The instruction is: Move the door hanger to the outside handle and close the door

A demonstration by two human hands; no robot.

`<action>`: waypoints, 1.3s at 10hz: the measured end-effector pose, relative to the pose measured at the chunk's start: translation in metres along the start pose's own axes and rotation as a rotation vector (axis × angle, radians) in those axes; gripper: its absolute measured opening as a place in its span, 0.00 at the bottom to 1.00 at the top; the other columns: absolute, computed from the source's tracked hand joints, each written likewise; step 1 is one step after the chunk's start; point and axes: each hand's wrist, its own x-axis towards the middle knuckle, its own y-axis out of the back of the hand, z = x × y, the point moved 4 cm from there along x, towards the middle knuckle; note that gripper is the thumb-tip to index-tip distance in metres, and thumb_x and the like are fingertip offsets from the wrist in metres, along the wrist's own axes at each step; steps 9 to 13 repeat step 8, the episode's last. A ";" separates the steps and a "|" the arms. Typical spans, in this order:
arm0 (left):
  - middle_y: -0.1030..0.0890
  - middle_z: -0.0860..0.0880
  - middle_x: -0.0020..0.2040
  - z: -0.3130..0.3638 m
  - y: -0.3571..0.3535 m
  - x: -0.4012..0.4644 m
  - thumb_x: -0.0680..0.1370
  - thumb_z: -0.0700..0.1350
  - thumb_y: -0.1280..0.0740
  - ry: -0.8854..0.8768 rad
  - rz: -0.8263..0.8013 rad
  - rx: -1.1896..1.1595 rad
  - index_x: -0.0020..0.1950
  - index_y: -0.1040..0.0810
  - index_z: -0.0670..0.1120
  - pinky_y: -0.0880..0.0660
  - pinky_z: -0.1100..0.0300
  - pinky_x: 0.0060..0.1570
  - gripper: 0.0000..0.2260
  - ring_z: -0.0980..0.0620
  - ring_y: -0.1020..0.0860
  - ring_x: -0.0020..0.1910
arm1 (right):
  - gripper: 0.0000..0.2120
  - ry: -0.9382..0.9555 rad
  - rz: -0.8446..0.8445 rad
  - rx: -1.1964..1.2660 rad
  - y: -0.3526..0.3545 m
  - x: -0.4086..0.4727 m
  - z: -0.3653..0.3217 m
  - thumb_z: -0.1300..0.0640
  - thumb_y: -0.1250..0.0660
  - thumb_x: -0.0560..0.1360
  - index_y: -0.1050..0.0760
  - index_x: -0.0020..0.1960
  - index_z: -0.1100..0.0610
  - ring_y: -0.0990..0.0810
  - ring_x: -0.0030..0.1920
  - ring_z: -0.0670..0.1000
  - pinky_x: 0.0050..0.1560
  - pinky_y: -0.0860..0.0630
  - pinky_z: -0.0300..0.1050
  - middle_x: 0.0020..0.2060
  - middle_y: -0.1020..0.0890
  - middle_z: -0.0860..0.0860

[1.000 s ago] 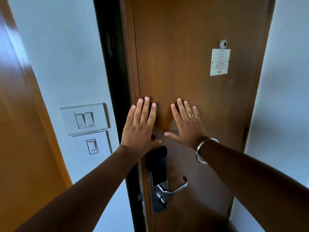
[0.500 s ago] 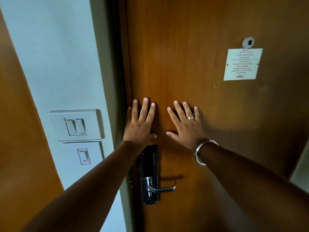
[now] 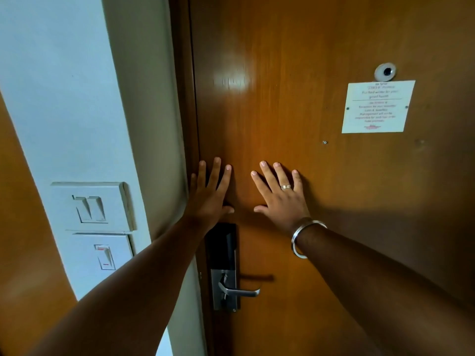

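The brown wooden door (image 3: 295,73) fills the view and sits flush in its frame, with no gap at its left edge. My left hand (image 3: 209,194) lies flat on it near that edge, fingers spread. My right hand (image 3: 281,195), with a ring and a silver bangle, presses flat beside it. Just below the hands are the black lock plate and the silver inside lever handle (image 3: 237,291), which carries nothing. No door hanger is in sight.
A white notice (image 3: 376,106) and a peephole (image 3: 384,71) are on the door's upper right. On the white wall to the left sit a double light switch (image 3: 91,206) and a single switch (image 3: 104,256). A brown panel (image 3: 28,253) lines the far left.
The dark gap at the door's left edge has closed as the door swung away from me into its frame. Both hands stayed flat on the door and moved forward with it.
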 end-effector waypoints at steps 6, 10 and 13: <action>0.49 0.40 0.81 0.000 -0.034 0.022 0.78 0.67 0.48 0.042 0.233 -0.014 0.80 0.57 0.50 0.52 0.36 0.73 0.37 0.34 0.52 0.78 | 0.56 -0.036 0.028 -0.021 -0.012 0.022 0.020 0.23 0.38 0.63 0.55 0.80 0.51 0.53 0.79 0.62 0.75 0.53 0.68 0.80 0.53 0.58; 0.53 0.43 0.81 -0.001 -0.017 0.011 0.77 0.69 0.50 -0.006 0.192 -0.067 0.81 0.53 0.50 0.50 0.38 0.76 0.38 0.38 0.55 0.79 | 0.52 -0.148 0.080 0.073 0.008 0.015 0.011 0.27 0.37 0.67 0.52 0.79 0.51 0.49 0.78 0.62 0.74 0.49 0.67 0.79 0.49 0.59; 0.53 0.43 0.81 -0.001 -0.017 0.011 0.77 0.69 0.50 -0.006 0.192 -0.067 0.81 0.53 0.50 0.50 0.38 0.76 0.38 0.38 0.55 0.79 | 0.52 -0.148 0.080 0.073 0.008 0.015 0.011 0.27 0.37 0.67 0.52 0.79 0.51 0.49 0.78 0.62 0.74 0.49 0.67 0.79 0.49 0.59</action>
